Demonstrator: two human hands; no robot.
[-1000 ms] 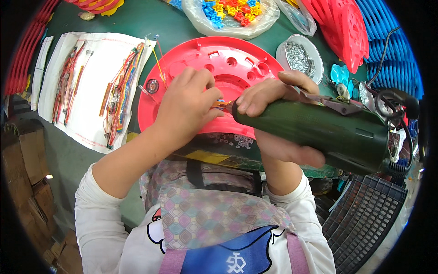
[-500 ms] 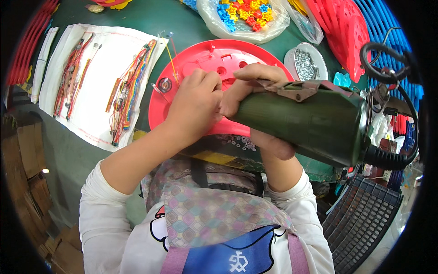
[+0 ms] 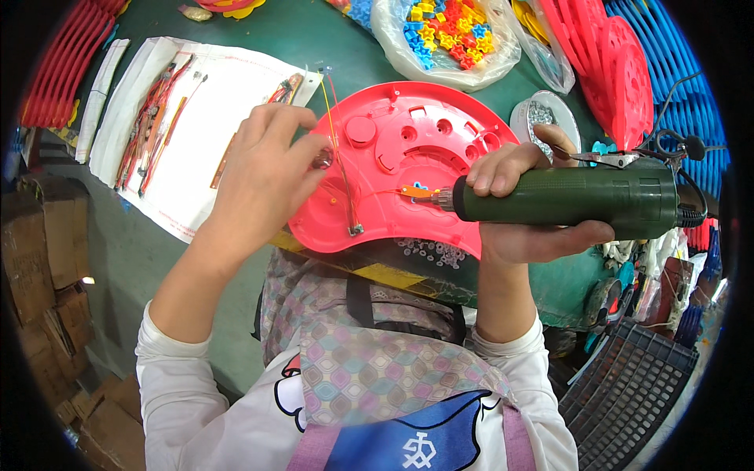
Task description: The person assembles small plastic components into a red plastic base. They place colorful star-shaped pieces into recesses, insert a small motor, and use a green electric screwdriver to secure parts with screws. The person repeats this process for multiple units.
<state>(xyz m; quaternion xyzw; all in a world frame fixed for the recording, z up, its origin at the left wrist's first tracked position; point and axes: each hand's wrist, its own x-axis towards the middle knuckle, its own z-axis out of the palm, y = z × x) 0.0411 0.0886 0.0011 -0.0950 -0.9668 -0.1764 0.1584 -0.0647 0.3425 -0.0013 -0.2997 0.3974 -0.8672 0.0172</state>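
A red plastic shell with round holes and posts lies on the table before me. My right hand grips a green electric screwdriver, with its bit pointing left over the shell. By the bit's tip is a small orange part with a thin wire. Over the shell's left edge, my left hand pinches a small round speaker, mostly hidden by the fingers. Thin red and yellow wires run past it to a small dark part inside the shell.
Wire bundles lie on a white sheet at left. A bag of coloured star pieces and a white bowl of screws stand at the back. Red shells are stacked at right. Small washers lie along the front edge.
My left hand has moved left from the shell's middle and taken hold of the speaker. The screwdriver has swung more level and shifted right, uncovering its bit and the orange part.
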